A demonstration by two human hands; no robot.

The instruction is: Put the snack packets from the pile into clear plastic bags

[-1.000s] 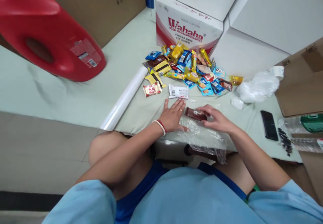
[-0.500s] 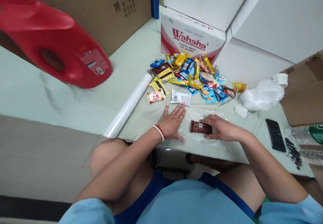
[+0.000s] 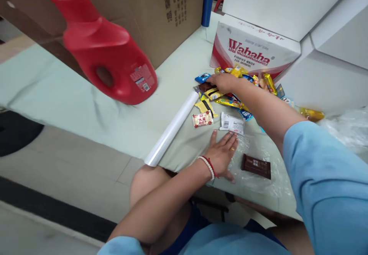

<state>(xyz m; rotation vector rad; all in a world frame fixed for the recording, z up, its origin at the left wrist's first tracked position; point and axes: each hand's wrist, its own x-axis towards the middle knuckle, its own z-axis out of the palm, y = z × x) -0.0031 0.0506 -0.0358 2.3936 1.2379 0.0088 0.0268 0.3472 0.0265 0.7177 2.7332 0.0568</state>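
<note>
My left hand (image 3: 222,152) lies flat with fingers spread on a sheet of clear plastic wrap (image 3: 258,178) at the table's near edge. A brown chocolate bar (image 3: 256,166) rests on that wrap, just right of the hand. My right hand (image 3: 222,82) reaches far across to the heap of snack packets (image 3: 235,97) in front of the Wahaha box, its fingers curled down over a dark brown packet (image 3: 207,87); whether they grip it is unclear.
A roll of white film (image 3: 172,128) lies diagonally left of the snacks. Nearby are a red-and-white packet (image 3: 202,119) and a white packet (image 3: 232,123). A red jug (image 3: 106,55) lies to the left, with cardboard boxes (image 3: 161,13) and a Wahaha box (image 3: 253,51) behind.
My right hand let go of the chocolate bar, leaving it on the wrap, and reached forward to the snack heap. The camera swung left. My left hand stayed flat.
</note>
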